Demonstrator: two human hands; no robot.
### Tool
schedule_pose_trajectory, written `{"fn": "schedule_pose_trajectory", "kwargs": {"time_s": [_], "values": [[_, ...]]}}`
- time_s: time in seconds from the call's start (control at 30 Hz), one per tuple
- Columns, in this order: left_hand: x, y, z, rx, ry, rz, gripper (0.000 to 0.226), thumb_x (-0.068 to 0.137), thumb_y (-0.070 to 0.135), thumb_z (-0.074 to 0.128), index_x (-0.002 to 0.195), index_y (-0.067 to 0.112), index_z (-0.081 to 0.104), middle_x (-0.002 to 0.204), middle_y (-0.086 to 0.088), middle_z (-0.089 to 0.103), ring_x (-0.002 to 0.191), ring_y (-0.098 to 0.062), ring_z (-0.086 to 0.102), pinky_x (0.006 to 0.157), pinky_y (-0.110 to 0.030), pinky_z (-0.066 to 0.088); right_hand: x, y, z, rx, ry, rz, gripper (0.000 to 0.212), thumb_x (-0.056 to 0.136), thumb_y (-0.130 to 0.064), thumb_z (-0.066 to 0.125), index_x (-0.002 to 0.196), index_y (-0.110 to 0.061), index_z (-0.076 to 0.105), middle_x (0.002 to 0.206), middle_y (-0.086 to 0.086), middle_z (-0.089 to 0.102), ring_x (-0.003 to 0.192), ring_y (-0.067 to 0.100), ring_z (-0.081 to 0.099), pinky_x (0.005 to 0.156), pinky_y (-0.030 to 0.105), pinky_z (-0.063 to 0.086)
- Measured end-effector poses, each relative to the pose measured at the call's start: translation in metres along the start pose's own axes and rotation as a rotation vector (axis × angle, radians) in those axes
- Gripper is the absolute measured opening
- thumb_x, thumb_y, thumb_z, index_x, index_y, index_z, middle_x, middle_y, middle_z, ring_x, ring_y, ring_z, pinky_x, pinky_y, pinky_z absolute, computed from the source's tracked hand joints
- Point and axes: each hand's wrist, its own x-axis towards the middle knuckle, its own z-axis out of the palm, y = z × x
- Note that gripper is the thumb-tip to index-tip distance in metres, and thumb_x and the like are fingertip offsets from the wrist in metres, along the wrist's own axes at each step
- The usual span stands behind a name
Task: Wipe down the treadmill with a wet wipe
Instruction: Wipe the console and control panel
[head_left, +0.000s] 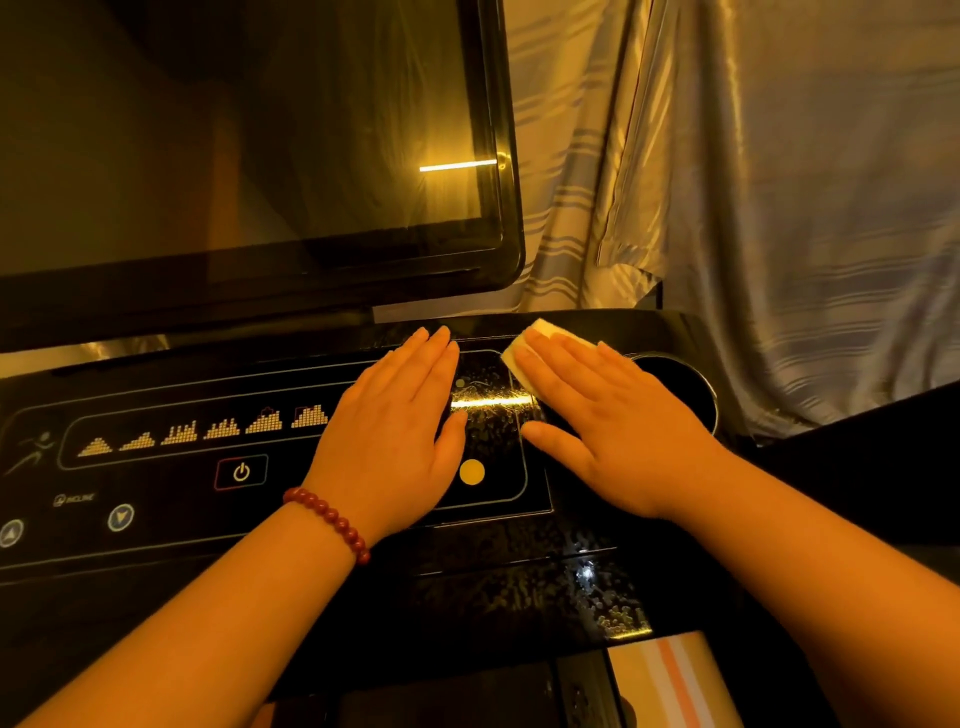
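Treadmill console (208, 519) fills the head view, mid-wipe. The right hand (608, 415), fingers straight, presses the wet wipe (540, 328) flat on the panel beside the cup holder (685, 389). The left hand (400, 415) rests flat and empty. The next stroke probably needs even pressure across the beaded moisture (near the front edge). Fingers hide most of the wipe.

Two hands (395, 431) (613, 431), one wet wipe (523, 340), one screen (234, 130), one bracelet (328, 521), six programme icons (222, 429)

Pale wet wipe (539, 328) lies flat on the droplet-speckled black treadmill console (467, 571).
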Motion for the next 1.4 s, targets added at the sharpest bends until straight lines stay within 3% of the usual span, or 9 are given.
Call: {"fn": "schedule_pose_trajectory", "kwargs": {"time_s": [0.17, 0.33, 0.5, 0.67, 0.77, 0.87, 1.1, 1.27, 1.4], "values": [[0.021, 0.012, -0.001, 0.035, -0.068, 0.037, 0.062, 0.1, 0.046, 0.022, 0.153, 0.019, 0.002, 0.16, 0.004, -0.004, 0.146, -0.01, -0.006, 0.107, -0.022, -0.01, 0.015, 0.028, -0.008, 0.033, 0.045, 0.112, 0.101, 0.071, -0.082, -0.018, 0.154, -0.027, -0.002, 0.162, -0.004, -0.002, 0.148, 0.013, -0.002, 0.119, 0.034, 0.003], [0.031, 0.023, 0.007, 0.049, -0.081, 0.078, 0.064, 0.1, 0.045, 0.025, 0.153, 0.018, 0.0, 0.16, 0.003, -0.007, 0.146, -0.01, -0.009, 0.109, -0.023, -0.014, -0.015, 0.015, 0.002, 0.026, -0.004, -0.056, 0.076, 0.086, -0.071, -0.002, 0.15, -0.031, -0.007, 0.159, -0.009, -0.009, 0.147, 0.008, -0.009, 0.117, 0.028, -0.006], [0.029, 0.025, 0.008, 0.045, -0.05, 0.109, 0.061, 0.099, 0.045, 0.02, 0.153, 0.018, 0.006, 0.16, 0.003, 0.0, 0.145, -0.009, -0.004, 0.111, -0.024, -0.011, 0.002, 0.037, -0.007, 0.038, 0.071, 0.062, 0.093, 0.078, -0.077, -0.016, 0.154, -0.026, 0.001, 0.162, -0.003, 0.002, 0.148, 0.014, 0.001, 0.121, 0.037, 0.009], [0.03, 0.027, 0.01, 0.064, -0.069, 0.098, 0.066, 0.094, 0.048, 0.012, 0.153, 0.018, 0.007, 0.16, 0.002, 0.001, 0.138, -0.004, -0.011, 0.112, -0.026, -0.009, -0.012, 0.023, 0.0, 0.015, 0.008, -0.041, 0.079, 0.086, -0.071, -0.002, 0.152, -0.028, -0.004, 0.16, -0.005, -0.005, 0.148, 0.011, -0.005, 0.119, 0.031, -0.001], [0.032, 0.028, 0.009, 0.069, -0.083, 0.109, 0.074, 0.087, 0.052, 0.003, 0.153, 0.018, 0.005, 0.16, 0.002, 0.0, 0.137, -0.003, -0.012, 0.111, -0.025, -0.01, -0.005, 0.044, -0.006, 0.031, 0.034, 0.008, 0.092, 0.079, -0.078, -0.012, 0.153, -0.026, 0.001, 0.161, -0.003, 0.001, 0.148, 0.013, 0.002, 0.12, 0.033, 0.006], [0.034, 0.032, 0.007, 0.057, -0.106, 0.098, 0.064, 0.098, 0.047, 0.017, 0.152, 0.018, 0.002, 0.16, 0.002, -0.003, 0.143, -0.007, -0.01, 0.111, -0.024, -0.012, 0.003, 0.059, -0.012, 0.093, 0.033, 0.112, 0.103, 0.07, -0.084, -0.015, 0.153, -0.026, -0.001, 0.162, -0.004, 0.0, 0.148, 0.012, 0.003, 0.121, 0.039, 0.015], [0.043, 0.048, 0.011, 0.056, -0.112, 0.109, 0.071, 0.09, 0.051, 0.008, 0.153, 0.017, 0.004, 0.161, 0.0, -0.001, 0.147, -0.013, -0.004, 0.112, -0.025, -0.01, -0.024, 0.064, -0.011, 0.409, 0.09, 0.228, 0.078, 0.081, -0.066, 0.013, 0.152, -0.034, 0.017, 0.159, -0.014, 0.01, 0.145, 0.003, 0.011, 0.117, 0.024, 0.014], [0.062, 0.075, 0.018, -0.011, -0.136, 0.158, 0.061, 0.1, 0.048, 0.017, 0.153, 0.02, 0.005, 0.161, 0.004, 0.0, 0.146, -0.01, -0.006, 0.114, -0.027, -0.01, -0.017, 0.093, 0.003, 0.705, 0.128, 0.157, 0.058, 0.097, -0.063, 0.017, 0.148, -0.038, 0.024, 0.158, -0.017, 0.015, 0.144, -0.005, 0.009, 0.122, 0.031, 0.01], [0.071, 0.088, 0.022, 0.009, -0.144, 0.172, 0.06, 0.1, 0.047, 0.018, 0.153, 0.022, 0.005, 0.161, 0.005, 0.001, 0.146, -0.01, -0.006, 0.116, -0.03, -0.008, -0.045, 0.107, 0.029, 0.68, 0.235, 0.127, 0.057, 0.099, -0.05, 0.01, 0.151, -0.032, 0.023, 0.16, -0.012, 0.016, 0.146, 0.002, 0.01, 0.122, 0.038, 0.005]]}}
